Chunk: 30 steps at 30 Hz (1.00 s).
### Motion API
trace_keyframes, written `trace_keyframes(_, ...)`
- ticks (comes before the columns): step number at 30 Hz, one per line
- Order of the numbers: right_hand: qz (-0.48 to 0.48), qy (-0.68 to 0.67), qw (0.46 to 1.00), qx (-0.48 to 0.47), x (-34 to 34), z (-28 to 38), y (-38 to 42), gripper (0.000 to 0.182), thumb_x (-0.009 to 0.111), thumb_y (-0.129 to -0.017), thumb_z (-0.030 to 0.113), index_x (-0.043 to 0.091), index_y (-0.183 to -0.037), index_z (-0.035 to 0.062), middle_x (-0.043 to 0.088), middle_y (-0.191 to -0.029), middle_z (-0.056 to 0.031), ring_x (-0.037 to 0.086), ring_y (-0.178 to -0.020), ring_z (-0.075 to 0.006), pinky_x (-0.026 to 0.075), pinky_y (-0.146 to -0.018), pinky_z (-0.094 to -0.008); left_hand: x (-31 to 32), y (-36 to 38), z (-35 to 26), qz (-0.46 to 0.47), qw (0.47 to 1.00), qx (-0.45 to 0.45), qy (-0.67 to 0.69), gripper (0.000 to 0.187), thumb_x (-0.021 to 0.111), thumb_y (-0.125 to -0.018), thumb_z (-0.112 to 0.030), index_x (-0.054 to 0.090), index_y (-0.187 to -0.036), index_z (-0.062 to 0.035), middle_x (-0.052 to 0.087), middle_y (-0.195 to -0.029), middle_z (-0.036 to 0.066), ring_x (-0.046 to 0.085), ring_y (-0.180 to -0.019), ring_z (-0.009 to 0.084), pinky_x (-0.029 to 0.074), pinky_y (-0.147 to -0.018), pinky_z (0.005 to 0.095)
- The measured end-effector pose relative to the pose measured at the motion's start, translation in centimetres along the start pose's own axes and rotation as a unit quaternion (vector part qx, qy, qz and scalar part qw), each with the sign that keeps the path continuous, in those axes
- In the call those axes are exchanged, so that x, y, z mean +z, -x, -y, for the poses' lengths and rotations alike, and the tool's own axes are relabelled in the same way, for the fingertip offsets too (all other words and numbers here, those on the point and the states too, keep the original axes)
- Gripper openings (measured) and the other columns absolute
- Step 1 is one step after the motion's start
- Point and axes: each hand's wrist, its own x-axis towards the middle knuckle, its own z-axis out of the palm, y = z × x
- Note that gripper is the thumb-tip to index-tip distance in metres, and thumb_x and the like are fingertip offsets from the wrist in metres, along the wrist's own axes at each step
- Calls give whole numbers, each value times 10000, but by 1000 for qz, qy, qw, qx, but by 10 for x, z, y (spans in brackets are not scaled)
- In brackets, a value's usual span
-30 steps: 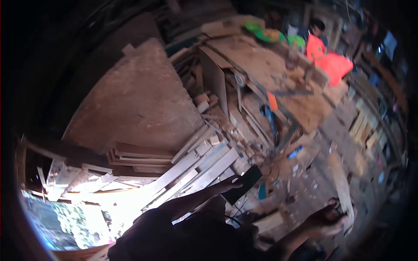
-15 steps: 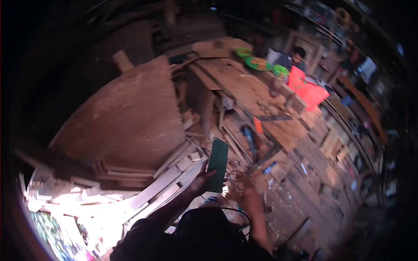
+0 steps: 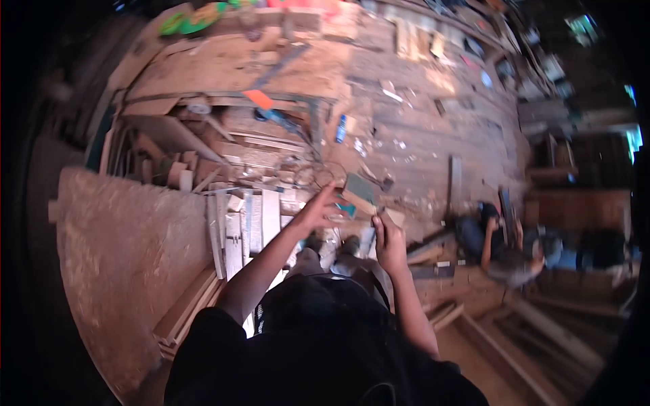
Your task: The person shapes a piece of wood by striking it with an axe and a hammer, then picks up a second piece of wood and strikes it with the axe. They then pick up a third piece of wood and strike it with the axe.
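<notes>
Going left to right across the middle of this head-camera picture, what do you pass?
Large chipboard sheet → stack of pale planks → left hand → green flat piece → right hand → another person crouched on the floor.
</notes>
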Motion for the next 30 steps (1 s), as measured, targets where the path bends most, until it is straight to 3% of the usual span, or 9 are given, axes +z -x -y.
trace_keyframes(2,-24,-24,999,34,-5,-22,-4,193,485,-984,174,536,-912,3,554,-768,-260,554,-747,-464,435,-616,-464,12,-9,5,-79,986,94,-109,536,568,-926,-466,475,-1285,-80,579,-1148,80,594,-1037,188,544,-768,320)
trace_keyframes(6,-55,-61,995,53,3,-82,-12,271,446,-1008,214,504,-863,-7,469,-650,-210,482,-584,-386,400,-559,-420,24,-33,11,-86,920,253,-287,484,614,-933,-219,429,-1368,-114,528,-1107,49,571,-933,110,524,-749,265)
trace_keyframes(12,-30,-76,989,120,35,-185,-11,207,449,-997,196,521,-919,18,540,-718,-256,551,-712,-471,423,-594,-498,36,-112,50,-22,938,172,-299,427,646,-903,-150,507,-1301,-80,503,-1237,55,564,-1093,155,480,-920,287)
trace_keyframes(15,-21,-68,991,110,61,-255,-16,136,509,-961,154,541,-944,23,562,-774,-242,560,-744,-451,433,-631,-495,16,-177,103,13,961,145,-234,330,693,-847,-78,586,-1156,-30,506,-1235,60,575,-1082,187,497,-960,328)
trace_keyframes(17,-39,-51,994,89,92,-318,-14,103,560,-927,122,573,-952,22,568,-826,-211,567,-777,-418,444,-656,-471,-3,-219,140,21,933,182,-310,344,706,-820,-50,590,-1144,-33,522,-1204,70,581,-1067,198,507,-953,332)
trace_keyframes(22,59,-67,992,91,155,-449,-38,105,610,-883,113,641,-923,21,589,-848,-162,571,-846,-361,463,-744,-428,-65,-328,223,29,794,302,-528,290,709,-781,-52,590,-1045,-34,589,-1135,108,605,-1052,284,526,-803,371)
trace_keyframes(25,140,-59,985,85,186,-515,-62,111,627,-868,130,668,-897,31,618,-858,-159,599,-816,-366,472,-735,-429,-111,-386,274,25,792,293,-535,247,707,-787,-105,586,-993,-45,622,-1027,124,613,-967,331,508,-754,418)
trace_keyframes(29,382,-21,920,91,205,-617,-133,530,637,-834,562,683,-1017,67,666,-957,-162,647,-931,-303,488,-859,-361,-149,-439,301,44,757,268,-595,188,698,-817,-131,609,-953,-37,630,-889,127,639,-790,307,492,-679,373)
trace_keyframes(30,381,-24,922,61,210,-644,-158,442,657,-859,486,669,-989,63,666,-925,-83,632,-857,-216,508,-771,-344,-155,-448,302,38,753,270,-599,184,703,-812,-132,613,-940,-36,631,-877,125,639,-786,305,492,-675,372)
